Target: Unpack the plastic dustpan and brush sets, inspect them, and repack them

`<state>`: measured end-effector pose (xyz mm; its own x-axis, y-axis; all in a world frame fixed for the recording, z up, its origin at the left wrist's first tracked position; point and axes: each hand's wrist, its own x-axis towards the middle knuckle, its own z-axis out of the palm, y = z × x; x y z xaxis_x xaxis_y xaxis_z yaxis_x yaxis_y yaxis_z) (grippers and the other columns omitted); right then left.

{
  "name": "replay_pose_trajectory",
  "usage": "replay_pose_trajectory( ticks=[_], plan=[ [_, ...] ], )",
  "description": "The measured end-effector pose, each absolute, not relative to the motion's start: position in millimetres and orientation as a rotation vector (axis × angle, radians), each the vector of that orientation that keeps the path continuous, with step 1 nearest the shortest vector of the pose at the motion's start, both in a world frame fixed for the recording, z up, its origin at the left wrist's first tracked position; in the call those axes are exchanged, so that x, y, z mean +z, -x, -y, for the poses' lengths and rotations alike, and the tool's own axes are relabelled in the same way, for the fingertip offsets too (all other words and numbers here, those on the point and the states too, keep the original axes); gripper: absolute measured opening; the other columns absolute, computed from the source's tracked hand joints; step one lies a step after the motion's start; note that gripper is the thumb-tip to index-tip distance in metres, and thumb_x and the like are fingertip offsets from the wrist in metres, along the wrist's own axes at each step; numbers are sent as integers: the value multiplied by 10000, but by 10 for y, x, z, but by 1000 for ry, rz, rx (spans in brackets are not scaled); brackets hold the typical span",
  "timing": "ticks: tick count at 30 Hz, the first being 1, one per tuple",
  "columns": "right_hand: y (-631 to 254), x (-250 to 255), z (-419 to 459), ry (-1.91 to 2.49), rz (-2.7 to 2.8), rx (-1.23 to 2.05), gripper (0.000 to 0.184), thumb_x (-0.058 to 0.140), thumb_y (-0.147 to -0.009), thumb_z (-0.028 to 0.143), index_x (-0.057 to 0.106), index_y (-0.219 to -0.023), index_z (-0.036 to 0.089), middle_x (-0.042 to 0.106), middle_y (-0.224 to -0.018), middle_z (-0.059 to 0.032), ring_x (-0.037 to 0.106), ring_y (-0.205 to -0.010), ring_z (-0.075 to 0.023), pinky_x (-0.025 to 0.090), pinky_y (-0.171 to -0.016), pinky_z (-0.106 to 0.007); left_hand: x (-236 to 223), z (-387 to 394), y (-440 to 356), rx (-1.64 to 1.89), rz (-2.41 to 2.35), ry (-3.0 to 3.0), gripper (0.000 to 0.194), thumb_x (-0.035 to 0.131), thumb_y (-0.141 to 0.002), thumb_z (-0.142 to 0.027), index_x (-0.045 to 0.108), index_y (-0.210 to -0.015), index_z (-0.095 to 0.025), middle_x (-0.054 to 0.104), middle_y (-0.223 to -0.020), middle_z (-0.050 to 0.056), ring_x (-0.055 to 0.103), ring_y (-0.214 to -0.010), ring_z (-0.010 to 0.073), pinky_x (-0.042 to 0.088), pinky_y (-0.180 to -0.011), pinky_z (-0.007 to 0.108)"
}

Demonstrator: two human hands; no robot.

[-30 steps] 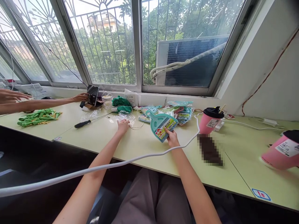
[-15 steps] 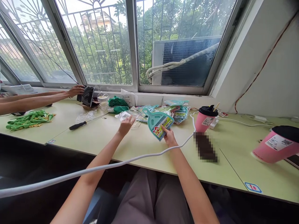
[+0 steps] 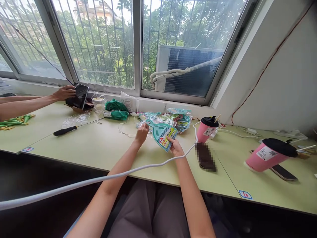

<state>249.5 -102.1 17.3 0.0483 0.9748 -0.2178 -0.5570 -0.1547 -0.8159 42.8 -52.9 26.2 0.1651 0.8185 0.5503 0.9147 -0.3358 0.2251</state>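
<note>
A small teal toy-size dustpan [image 3: 158,130] with a striped, colourful label card is held up over the table. My right hand [image 3: 175,145] grips its wide lower right side, thumb on the front. My left hand [image 3: 142,133] is closed at the end of the dustpan's handle. Its fingertips are partly hidden, and I cannot make out whether they pinch the handle or clear plastic. Behind the dustpan lies a pile of similar plastic-wrapped sets [image 3: 182,120]. A white cable [image 3: 148,168] crosses in front of both forearms.
Pink cups [image 3: 206,130] with black lids stand right, near a pixelated dark object [image 3: 206,157] and a phone [image 3: 283,172]. A black-handled screwdriver [image 3: 64,131] lies left, green bundles [image 3: 116,110] behind. Another person's hand [image 3: 64,93] touches a tablet [image 3: 80,96]. Green-yellow pieces [image 3: 22,120] lie far left.
My left hand has moved from the clear plastic left of the dustpan to the handle end. My right hand keeps its grip on the dustpan. The view has turned slightly right.
</note>
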Motion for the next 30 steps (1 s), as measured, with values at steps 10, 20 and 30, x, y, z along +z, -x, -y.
replay_pose_trajectory(
  ticks=[10, 20, 30],
  plan=[
    [-2540, 155, 1031, 1082, 630, 1374, 255, 768, -663, 91, 640, -881, 127, 738, -803, -62, 681, -767, -195, 585, -737, -331, 298, 620, -207, -932, 1779, 2112, 619, 302, -874, -2, 434, -1456, -165, 489, -1429, 173, 492, -1276, 310, 469, -984, 413],
    [-2312, 129, 1063, 1032, 658, 1063, 430, 847, -551, 331, 624, -873, 153, 732, -989, -70, 652, -958, -218, 554, -810, -329, 370, 747, -547, -789, 1274, 2535, 600, 263, -918, -41, 417, -1474, -208, 430, -1509, 114, 444, -1323, 283, 361, -1088, 451],
    [-2314, 139, 1102, 886, 517, 1222, 457, 840, -618, 276, 598, -991, 171, 728, -1049, -65, 675, -967, -197, 567, -807, -291, 384, 823, -610, -682, 957, 2534, 730, 260, -865, 28, 304, -1530, -272, 472, -1468, 91, 484, -1295, 240, 448, -1037, 392]
  ],
)
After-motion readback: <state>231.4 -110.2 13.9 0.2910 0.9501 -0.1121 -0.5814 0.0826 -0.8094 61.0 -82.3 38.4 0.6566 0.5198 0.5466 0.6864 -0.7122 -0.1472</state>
